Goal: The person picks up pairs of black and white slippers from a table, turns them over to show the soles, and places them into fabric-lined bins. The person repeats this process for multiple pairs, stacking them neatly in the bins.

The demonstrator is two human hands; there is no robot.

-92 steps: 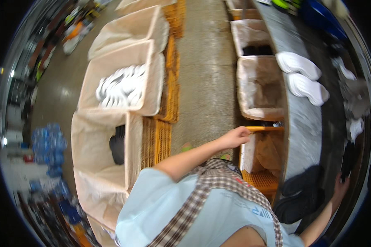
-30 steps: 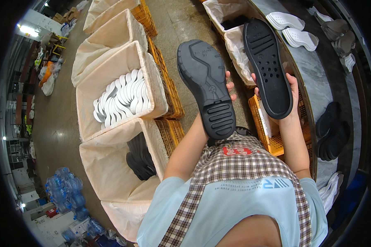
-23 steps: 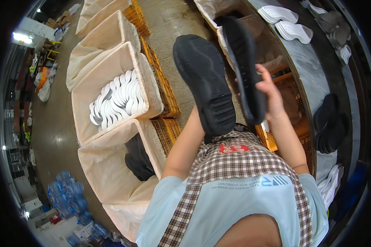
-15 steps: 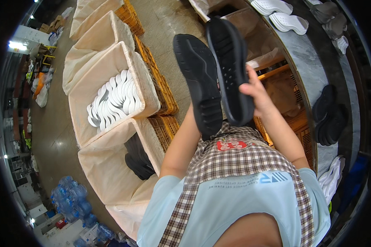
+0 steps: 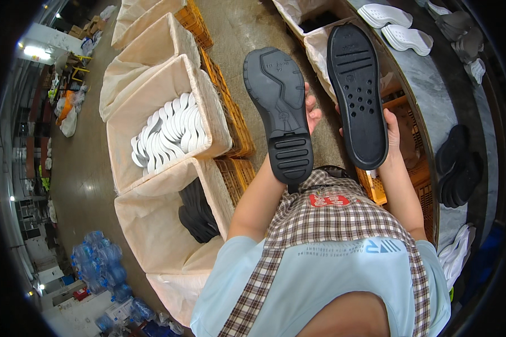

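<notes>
Two black shoe soles are held up side by side in front of my apron. My left hand (image 5: 312,108) grips the left shoe sole (image 5: 275,101), whose ridged tread side faces me; only fingertips show past its right edge. Around the right shoe sole (image 5: 357,95) my right hand (image 5: 392,128) is closed from behind, thumb on its right edge. That sole shows its hollowed inner side, with a raised rim, cross ribs and a cluster of holes. A gap separates the two soles. Most of both hands is hidden behind them.
Left of me stand cloth-lined baskets; one holds white soles (image 5: 171,135), a nearer one black soles (image 5: 198,213). On the right, a grey bench (image 5: 427,84) carries white soles (image 5: 407,39) and stacked black soles (image 5: 458,168). Orange crates (image 5: 405,118) stand beneath it. Plastic bottles (image 5: 98,261) lie lower left.
The soles have moved apart, the right one swinging right and turning its inner side fully toward me. Left-hand fingertips now show beside the left sole.
</notes>
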